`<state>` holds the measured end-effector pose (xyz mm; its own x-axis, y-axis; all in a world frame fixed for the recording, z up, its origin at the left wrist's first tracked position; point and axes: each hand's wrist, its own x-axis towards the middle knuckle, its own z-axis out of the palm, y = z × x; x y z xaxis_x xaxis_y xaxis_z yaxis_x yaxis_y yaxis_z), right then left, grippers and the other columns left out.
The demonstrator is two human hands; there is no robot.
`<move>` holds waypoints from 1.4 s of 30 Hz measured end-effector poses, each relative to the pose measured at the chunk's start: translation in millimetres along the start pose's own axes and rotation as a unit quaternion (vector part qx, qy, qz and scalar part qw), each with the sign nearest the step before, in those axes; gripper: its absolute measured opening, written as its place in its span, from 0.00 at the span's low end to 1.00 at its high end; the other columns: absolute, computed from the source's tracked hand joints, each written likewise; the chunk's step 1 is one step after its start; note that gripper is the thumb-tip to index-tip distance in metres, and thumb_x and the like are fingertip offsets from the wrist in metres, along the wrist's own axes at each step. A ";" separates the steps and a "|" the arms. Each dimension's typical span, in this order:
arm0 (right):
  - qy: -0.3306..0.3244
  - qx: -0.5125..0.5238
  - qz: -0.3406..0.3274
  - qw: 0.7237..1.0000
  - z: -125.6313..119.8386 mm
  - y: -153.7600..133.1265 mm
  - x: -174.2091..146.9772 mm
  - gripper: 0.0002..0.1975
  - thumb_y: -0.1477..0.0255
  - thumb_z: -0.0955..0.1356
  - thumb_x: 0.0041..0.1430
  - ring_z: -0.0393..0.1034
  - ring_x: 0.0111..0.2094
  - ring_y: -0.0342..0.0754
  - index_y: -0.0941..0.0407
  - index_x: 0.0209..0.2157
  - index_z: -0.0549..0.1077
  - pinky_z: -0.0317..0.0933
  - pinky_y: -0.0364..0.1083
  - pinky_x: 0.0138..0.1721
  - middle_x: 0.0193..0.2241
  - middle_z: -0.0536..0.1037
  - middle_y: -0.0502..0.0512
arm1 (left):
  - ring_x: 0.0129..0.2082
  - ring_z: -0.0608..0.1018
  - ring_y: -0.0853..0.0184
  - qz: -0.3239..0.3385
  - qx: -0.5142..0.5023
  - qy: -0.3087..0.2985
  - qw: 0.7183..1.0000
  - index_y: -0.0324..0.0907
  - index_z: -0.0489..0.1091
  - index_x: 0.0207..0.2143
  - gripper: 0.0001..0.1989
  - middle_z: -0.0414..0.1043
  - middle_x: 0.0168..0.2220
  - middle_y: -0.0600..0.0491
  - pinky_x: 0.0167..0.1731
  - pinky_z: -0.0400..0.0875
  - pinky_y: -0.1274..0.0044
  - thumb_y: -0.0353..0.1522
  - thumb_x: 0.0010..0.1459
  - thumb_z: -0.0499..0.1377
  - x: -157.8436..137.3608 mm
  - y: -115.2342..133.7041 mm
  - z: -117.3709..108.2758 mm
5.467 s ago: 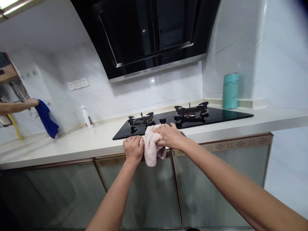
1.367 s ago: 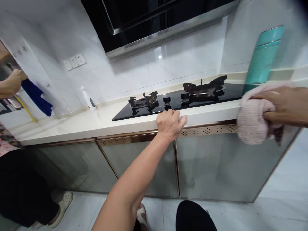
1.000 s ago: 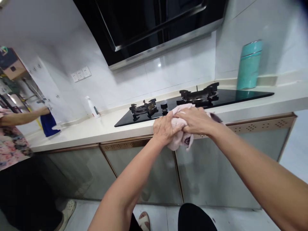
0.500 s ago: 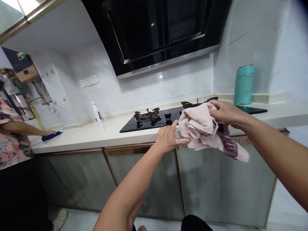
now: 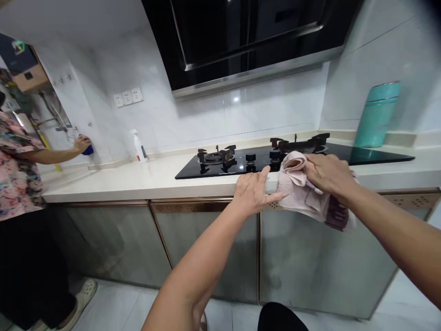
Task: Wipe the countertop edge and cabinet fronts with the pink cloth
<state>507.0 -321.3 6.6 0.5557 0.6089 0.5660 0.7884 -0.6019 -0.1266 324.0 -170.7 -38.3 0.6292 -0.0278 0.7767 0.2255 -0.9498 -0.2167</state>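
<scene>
My right hand [image 5: 329, 174] grips a crumpled pale pink towel [image 5: 298, 186] at the front edge of the counter, by the black gas stove [image 5: 237, 163]. Part of the towel, with a dark purple patch, hangs down over the cabinet front. To its left, my left hand [image 5: 253, 191] rests at the counter edge, fingers stretched out and thumb pointing toward the towel. Nothing is in that hand. Two burners with black pan supports and black knobs show behind the hands.
A turquoise bottle [image 5: 378, 115] stands right of the stove. On the counter [image 5: 158, 177] a white spray bottle [image 5: 138, 146] is near the wall. Above hangs a black range hood [image 5: 248, 41]. At far left another person [image 5: 20, 170] holds a blue cloth [image 5: 88, 149] against the wall.
My right hand has brought the towel down against the counter edge. My left hand stays at the edge. The other person's hand has risen from the counter to the wall with the blue cloth.
</scene>
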 end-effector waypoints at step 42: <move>0.245 0.148 -0.129 0.949 50.7 33.4 -31.0 0.25 0.60 0.54 0.70 0.74 0.47 0.53 0.57 0.45 0.77 0.57 0.51 0.49 0.46 0.82 0.63 | 0.53 0.70 0.53 0.006 0.117 -0.116 0.986 0.53 0.69 0.59 0.33 0.69 0.55 0.46 0.50 0.58 0.63 0.58 0.58 0.60 4.0 -31.5 -49.3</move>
<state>529.4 -334.1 -56.5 0.2020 0.3584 0.9115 0.9613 -0.2507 -0.1144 282.7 -156.3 0.8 0.7795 0.0590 0.6236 0.3652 -0.8516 -0.3760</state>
